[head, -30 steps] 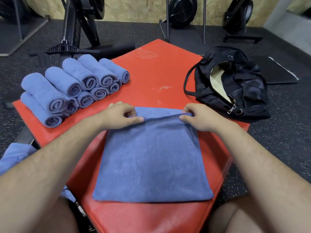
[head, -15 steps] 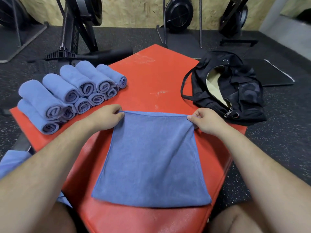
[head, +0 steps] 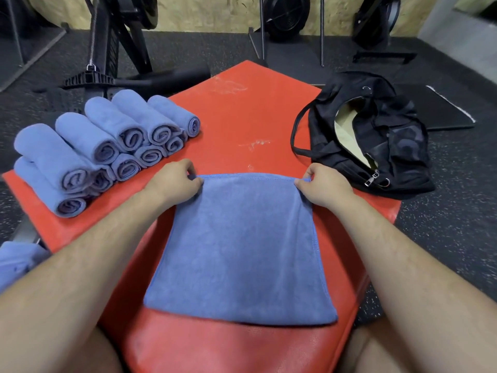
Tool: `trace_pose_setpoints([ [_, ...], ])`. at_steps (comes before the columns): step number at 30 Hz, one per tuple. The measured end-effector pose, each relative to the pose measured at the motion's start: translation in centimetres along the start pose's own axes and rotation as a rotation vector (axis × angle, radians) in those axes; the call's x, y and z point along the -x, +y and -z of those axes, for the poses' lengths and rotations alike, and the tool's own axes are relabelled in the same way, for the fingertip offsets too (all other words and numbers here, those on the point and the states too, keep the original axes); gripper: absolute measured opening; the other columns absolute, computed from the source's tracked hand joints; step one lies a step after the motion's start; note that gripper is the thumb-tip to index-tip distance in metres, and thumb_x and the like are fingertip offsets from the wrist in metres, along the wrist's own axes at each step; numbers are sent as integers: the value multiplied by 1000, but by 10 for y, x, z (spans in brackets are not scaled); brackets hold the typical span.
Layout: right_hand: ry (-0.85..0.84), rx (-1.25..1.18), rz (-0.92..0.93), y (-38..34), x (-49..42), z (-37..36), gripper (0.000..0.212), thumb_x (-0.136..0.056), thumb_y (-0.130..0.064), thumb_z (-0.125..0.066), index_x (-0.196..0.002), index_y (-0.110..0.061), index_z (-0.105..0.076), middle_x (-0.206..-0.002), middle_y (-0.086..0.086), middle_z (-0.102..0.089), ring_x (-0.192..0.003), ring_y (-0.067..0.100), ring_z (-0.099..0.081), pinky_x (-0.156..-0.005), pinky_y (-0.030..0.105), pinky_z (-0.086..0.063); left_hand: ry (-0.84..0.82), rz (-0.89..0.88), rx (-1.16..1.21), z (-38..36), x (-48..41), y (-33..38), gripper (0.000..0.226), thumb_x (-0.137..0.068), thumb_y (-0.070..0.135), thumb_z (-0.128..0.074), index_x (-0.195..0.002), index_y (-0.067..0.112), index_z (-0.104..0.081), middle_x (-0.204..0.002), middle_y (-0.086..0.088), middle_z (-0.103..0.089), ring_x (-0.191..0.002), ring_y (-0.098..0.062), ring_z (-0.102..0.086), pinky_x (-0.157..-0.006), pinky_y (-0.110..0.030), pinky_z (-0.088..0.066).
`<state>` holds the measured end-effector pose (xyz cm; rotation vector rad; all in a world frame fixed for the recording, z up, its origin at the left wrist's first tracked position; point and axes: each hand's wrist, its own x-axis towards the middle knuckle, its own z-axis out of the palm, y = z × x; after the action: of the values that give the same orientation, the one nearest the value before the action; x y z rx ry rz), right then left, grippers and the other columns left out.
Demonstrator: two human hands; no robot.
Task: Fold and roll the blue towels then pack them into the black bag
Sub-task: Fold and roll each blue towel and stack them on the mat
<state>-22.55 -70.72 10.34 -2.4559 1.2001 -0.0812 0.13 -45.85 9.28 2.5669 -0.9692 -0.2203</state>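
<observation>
Your left hand (head: 174, 181) pinches the far left corner of the flat blue towel (head: 242, 251), and your right hand (head: 322, 188) pinches its far right corner. The fingers (head: 195, 181) of both hands are curled onto the hem. The towel lies spread on the red worktop (head: 242, 103), with its far edge drawn straight between your hands and its near edge toward your knees. To the towel's far left, a stack of rolled blue towels (head: 107, 146) lies in two layers on the worktop, spiral ends facing you. Just beyond the towel's far right corner, the black bag (head: 376, 135) sits at the worktop's edge, unzipped with pale lining showing, apart from the towel. Off the towel's near left, more blue cloth (head: 16, 262) shows, cut off by the frame.
</observation>
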Motion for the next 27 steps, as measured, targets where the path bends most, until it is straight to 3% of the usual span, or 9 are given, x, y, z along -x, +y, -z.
trace_pose_setpoints([
  [3, -37, -93, 80, 2, 0, 7, 6, -82, -23, -65, -83, -20, -60, -80, -5, -66, -74, 16, -63, -62, 29, -46, -4, -86, -18, 0, -2, -5, 10, -90, 22, -65, -93, 13, -61, -88, 0, -55, -87, -23, -54, -71, -31, -37],
  [7, 0, -154, 222, 5, 3, 4, 7, -86, -16, -70, -85, -14, -62, -88, -2, -60, -72, 9, -54, -61, 19, -40, 28, -150, 9, -3, -3, -8, 6, -89, 16, -65, -88, 13, -60, -91, 0, -47, -85, -22, -51, -74, -30, -36],
  [11, 12, -113, 217, 2, 1, -10, 9, -89, -14, -65, -87, -16, -57, -100, 6, -59, -92, 24, -55, -77, 32, -40, 25, -113, -13, -7, -4, -4, 5, -90, 12, -61, -92, 15, -58, -96, -5, -54, -91, -25, -52, -74, -32, -36],
  [14, 7, -32, 210, -4, 2, -12, 11, -92, -16, -60, -89, -19, -49, -102, 10, -61, -98, 29, -54, -79, 36, -42, 38, -107, 4, -4, -3, 1, 5, -90, 10, -56, -90, 14, -55, -95, -5, -54, -90, -26, -53, -72, -35, -37],
  [19, 78, -225, 153, -4, 7, 18, 9, -90, -19, -65, -87, -14, -59, -88, -1, -64, -81, 17, -57, -60, 25, -37, 187, -42, 205, 32, 6, 13, 6, -90, 13, -60, -85, 10, -57, -83, -4, -62, -78, -21, -57, -60, -28, -37],
  [21, 90, -271, 145, -6, 14, 35, 8, -88, -20, -70, -86, -14, -64, -82, -6, -64, -77, 13, -59, -59, 22, -39, 211, -16, 287, 51, 16, 16, 7, -90, 18, -64, -88, 12, -61, -83, 4, -65, -76, -10, -59, -64, -21, -41],
  [24, 103, -335, 160, -13, 38, 58, 8, -86, -18, -74, -84, -13, -68, -81, -4, -67, -74, 13, -60, -61, 25, -43, 197, -14, 443, 76, 37, 14, 11, -88, 25, -72, -87, 16, -66, -90, 9, -72, -83, -7, -64, -77, -30, -50],
  [27, 100, -441, 180, -17, 72, 81, 8, -83, -17, -78, -84, -11, -72, -82, 1, -73, -71, 12, -62, -66, 28, -48, 184, -1, 541, 101, 72, 14, 21, -83, 33, -79, -84, 15, -66, -74, 8, -69, -66, -3, -58, -67, -31, -46],
])
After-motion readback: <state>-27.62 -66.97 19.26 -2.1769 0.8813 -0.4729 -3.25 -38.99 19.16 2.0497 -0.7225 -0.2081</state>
